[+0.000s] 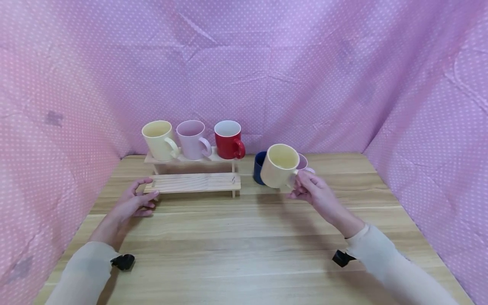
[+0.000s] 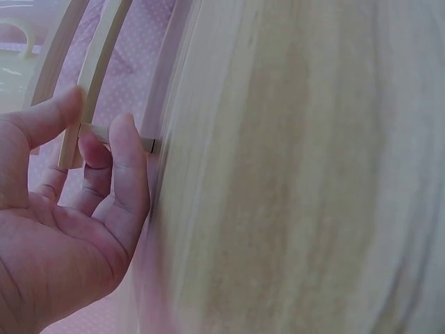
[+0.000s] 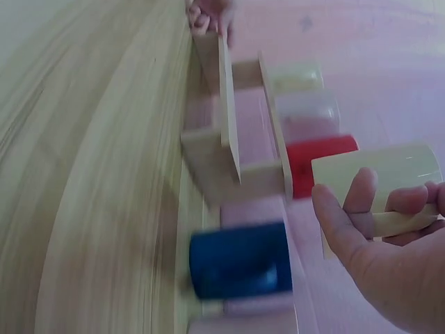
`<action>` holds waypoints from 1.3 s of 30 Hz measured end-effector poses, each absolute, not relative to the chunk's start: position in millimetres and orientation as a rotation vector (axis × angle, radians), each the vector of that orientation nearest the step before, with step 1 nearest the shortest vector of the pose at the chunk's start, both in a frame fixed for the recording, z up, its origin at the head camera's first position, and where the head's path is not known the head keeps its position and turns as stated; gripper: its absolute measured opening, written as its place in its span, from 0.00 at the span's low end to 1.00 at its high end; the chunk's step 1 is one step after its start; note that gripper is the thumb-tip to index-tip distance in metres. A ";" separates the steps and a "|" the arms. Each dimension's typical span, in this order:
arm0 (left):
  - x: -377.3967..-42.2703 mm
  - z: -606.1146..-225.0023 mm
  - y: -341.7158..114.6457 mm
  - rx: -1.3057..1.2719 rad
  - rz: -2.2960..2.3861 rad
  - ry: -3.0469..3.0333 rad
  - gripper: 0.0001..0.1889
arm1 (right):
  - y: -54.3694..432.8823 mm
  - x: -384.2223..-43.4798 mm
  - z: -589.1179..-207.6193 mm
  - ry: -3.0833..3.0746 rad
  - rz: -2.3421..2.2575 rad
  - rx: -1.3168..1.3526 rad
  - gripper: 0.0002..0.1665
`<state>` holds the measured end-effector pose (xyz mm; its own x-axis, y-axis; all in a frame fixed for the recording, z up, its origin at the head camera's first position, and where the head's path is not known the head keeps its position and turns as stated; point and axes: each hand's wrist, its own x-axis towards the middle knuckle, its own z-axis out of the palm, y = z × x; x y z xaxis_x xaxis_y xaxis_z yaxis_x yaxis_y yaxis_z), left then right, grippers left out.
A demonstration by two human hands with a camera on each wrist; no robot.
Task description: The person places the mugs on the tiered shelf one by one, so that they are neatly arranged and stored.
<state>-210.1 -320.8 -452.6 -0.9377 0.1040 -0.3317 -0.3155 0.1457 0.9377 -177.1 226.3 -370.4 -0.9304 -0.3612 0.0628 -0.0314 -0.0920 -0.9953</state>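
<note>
My right hand (image 1: 318, 195) grips a pale yellow mug (image 1: 276, 171) by its handle, holding it slightly tilted above the table. Behind it a dark blue mug (image 1: 258, 169) and a pink mug (image 1: 303, 162) are partly hidden. The left end of a two-tier wooden rack (image 1: 194, 183) is pinched by my left hand (image 2: 76, 202), thumb over the lower shelf and fingers beneath. On the rack's upper tier stand another pale yellow mug (image 1: 158, 144), a second pink mug (image 1: 191, 142) and a red mug (image 1: 225, 144) with a white inside, handles pointing right.
The rack stands toward the back left of a wood-grain table (image 1: 228, 258). A pink dotted cloth (image 1: 244, 76) hangs behind the table and along both sides. The rack's lower shelf carries no mug. Each forearm wears a small black device (image 1: 123, 262) near the sleeve cuff.
</note>
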 end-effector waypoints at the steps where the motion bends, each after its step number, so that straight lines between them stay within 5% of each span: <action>1: -210.2 -452.5 -320.4 -0.206 1.852 2.113 0.27 | 219.4 -177.7 -370.6 1.931 -2.128 -0.438 0.22; 14: -209.4 -437.6 -313.8 -0.170 1.675 2.285 0.32 | 112.3 -193.4 -377.6 1.797 -2.095 -0.509 0.22; 39: -210.0 -434.0 -320.4 -0.299 1.748 2.207 0.20 | -30.7 -218.0 -402.8 1.832 -1.986 -0.454 0.25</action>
<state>-210.0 -320.4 -434.0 -0.9305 0.0278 -0.3652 -0.3491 0.2342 0.9074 -218.0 -30.7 -402.8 -0.8677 -0.4961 -0.0310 0.0706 -0.0614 -0.9956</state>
